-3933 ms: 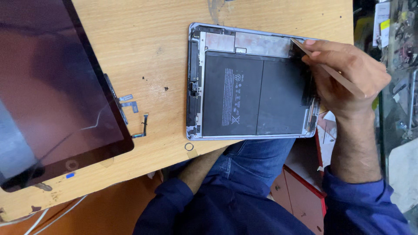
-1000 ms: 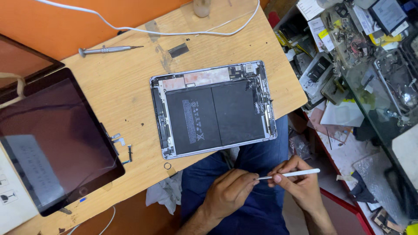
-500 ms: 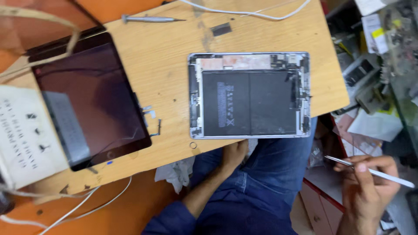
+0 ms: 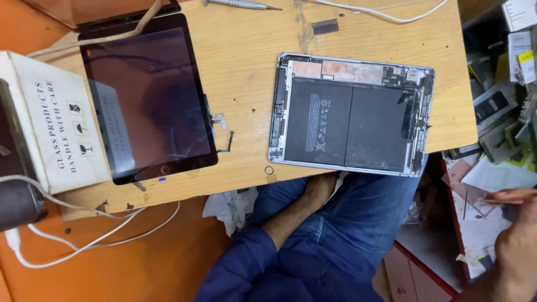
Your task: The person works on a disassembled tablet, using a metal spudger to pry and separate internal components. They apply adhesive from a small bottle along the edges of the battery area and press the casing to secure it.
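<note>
Right hand (image 4: 517, 246) off bench at far right, grip unreadable, blurred. Left hand (image 4: 320, 187) rests at table edge under opened tablet (image 4: 351, 114), empty. Pause between steps; next move needs hands back over battery (image 4: 344, 123).

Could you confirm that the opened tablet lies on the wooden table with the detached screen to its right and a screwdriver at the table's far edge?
Not quite: in the head view the detached screen lies to the left of the opened tablet, not the right. The rest holds: both lie on the wooden table, with the screwdriver at its far edge.
</note>
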